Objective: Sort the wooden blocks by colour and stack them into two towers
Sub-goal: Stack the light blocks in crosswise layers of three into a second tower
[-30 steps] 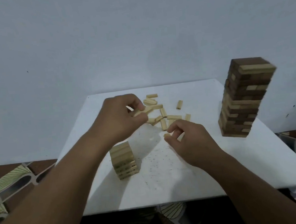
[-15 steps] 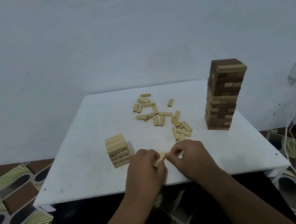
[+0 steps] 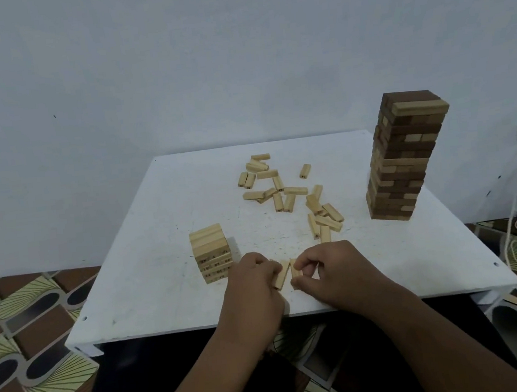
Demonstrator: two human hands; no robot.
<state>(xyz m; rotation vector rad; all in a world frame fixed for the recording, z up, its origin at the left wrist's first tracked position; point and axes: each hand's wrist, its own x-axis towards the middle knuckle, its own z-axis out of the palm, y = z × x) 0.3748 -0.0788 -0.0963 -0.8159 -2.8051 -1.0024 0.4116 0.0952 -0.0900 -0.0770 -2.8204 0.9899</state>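
Low in the frame's centre, the left hand (image 3: 255,280) pinches one pale block (image 3: 282,274) and the right hand (image 3: 332,271) another (image 3: 295,268), both grips clamped. Careless placing could topple the short pale tower (image 3: 211,253) just left; the mixed tower (image 3: 403,158) stands far right.

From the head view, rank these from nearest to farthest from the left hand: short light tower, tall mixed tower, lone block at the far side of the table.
1. Short light tower: just left of the left hand.
2. Lone block: far side, beyond the scattered pile.
3. Tall mixed tower: far right of the table.
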